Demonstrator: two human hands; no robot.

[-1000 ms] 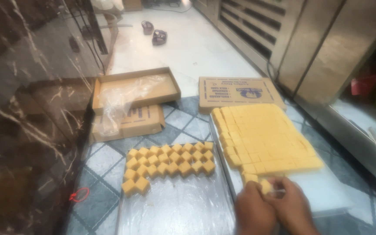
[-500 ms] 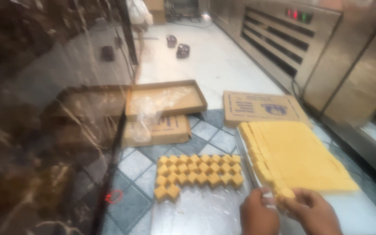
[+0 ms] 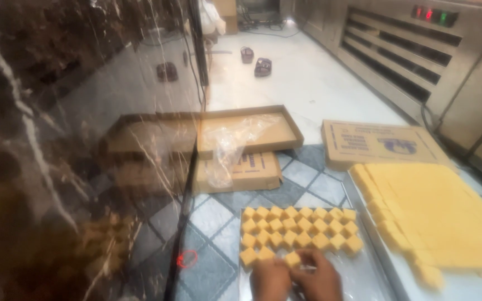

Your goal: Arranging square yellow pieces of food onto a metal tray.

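Floor of pale tile runs up the view, w/ a dark marbled glossy wall on the left and a steel louvred oven front at top right. Slab of yellow cut sweet fills the right-hand tray. Flat closed carton lies just beyond it; open carton w/ clear plastic liner sits on another box to its left. Metal tray at bottom centre carries rows of small yellow cubes, packed touching. Two dark sandals far up the floor.

Left hand and right hand meet over that tray's near edge, fingers curled in; fingertips pinch one cube at the front row, beside the other cubes. Right fingers rest on the neighbouring cube too; how tight the grip is, can't tell, blurry.

Vs 0.5 s ago: hands were at the slab's near corner, now left over the cube tray. Camera view also swung left & nearer.
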